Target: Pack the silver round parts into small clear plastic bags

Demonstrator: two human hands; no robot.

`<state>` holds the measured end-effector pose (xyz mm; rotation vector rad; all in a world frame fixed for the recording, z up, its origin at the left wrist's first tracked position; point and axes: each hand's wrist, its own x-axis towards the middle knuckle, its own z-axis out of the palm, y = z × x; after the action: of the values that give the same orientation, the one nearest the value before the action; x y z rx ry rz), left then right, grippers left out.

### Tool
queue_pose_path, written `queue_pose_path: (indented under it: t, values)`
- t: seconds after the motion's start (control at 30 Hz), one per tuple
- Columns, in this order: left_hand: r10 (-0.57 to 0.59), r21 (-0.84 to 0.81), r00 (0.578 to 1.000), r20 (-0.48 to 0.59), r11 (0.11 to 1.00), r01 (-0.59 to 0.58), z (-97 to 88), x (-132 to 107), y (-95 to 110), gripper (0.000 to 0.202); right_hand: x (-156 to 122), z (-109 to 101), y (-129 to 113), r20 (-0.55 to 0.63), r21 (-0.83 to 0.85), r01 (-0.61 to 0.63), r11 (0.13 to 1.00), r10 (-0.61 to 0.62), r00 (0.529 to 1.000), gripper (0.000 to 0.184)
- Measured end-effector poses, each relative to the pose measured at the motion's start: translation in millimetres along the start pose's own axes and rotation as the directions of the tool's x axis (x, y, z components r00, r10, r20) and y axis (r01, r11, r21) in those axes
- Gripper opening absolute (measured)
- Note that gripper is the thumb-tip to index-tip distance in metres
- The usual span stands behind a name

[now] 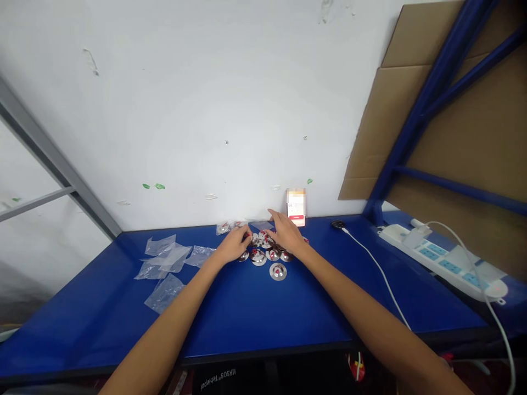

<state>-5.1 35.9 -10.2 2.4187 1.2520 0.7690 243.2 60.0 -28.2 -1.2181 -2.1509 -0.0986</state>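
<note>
Disc pile: shiny metal discs with red centres (pixel 258 257) lie heaped and overlapping on the blue counter (pixel 247 312), toward its wall side, between the two hands.
Long axis: each disc is round and has none; the heap as a whole spreads left to right, across the line of the forearms.
Left hand (pixel 234 244): at the heap's left edge, fingers curled in toward the discs; whether it grips one I cannot tell.
Right hand (pixel 287 233): over the heap's right part, index finger stretched toward the wall (pixel 206 120), thumb set wide of it and low by the discs; whether anything is held under the palm I cannot tell.
Front disc (pixel 278 271): lies flat, apart from the heap on the person's side, nearer the right hand than the left.
Clear bags (pixel 167 258): spread left of the left hand, well apart from the right.
Bagged discs (pixel 224 227): by the wall, just beyond the left hand.
Phone (pixel 296 207): leans upright against the wall, just beyond the right hand.
</note>
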Motion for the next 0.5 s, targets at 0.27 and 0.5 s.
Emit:
queue_pose_path:
  t: [0.27, 0.5]
  values:
    - [-0.016, -0.047, 0.998, -0.065, 0.999, 0.013, 21.6, 1, 6, 0.012, 0, 4, -6, 0.078, 0.101, 0.057, 0.993, -0.065, 0.995, 0.023]
    - [0.023, -0.048, 1.0, 0.017, 0.999, -0.022, 17.9, 4, 9, 0.028, 3, 6, -5, 0.069, 0.198, -0.061, 0.978, 0.048, 0.996, 0.027]
